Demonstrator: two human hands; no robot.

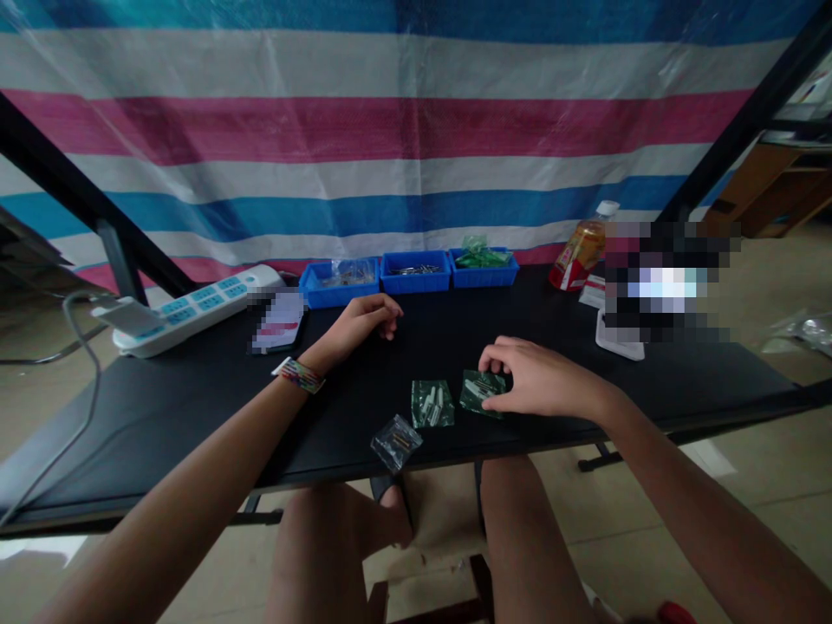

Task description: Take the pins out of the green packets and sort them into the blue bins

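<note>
My right hand (536,379) curves over the right side of a small green plastic bag (471,402) with pale, slim pieces inside. Its thumb is at the bag's lower part and its fingertips are at the top edge. Just left of it lies a second green plastic bag (420,409) with similar white pieces. Nearer the table's front edge is a clear plastic bag (386,445) holding small brownish pieces. My left hand (369,317) rests on the table with its fingers curled in, and nothing shows in them; it is closest to the blue trays.
Along the back stand a blue tray (313,296) with clear plastic bags, one (396,284) with metal pieces, and one (471,279) with green bags. A power strip (201,305) and phone (279,322) lie left; a drink bottle (580,250) and white object (617,340) are right.
</note>
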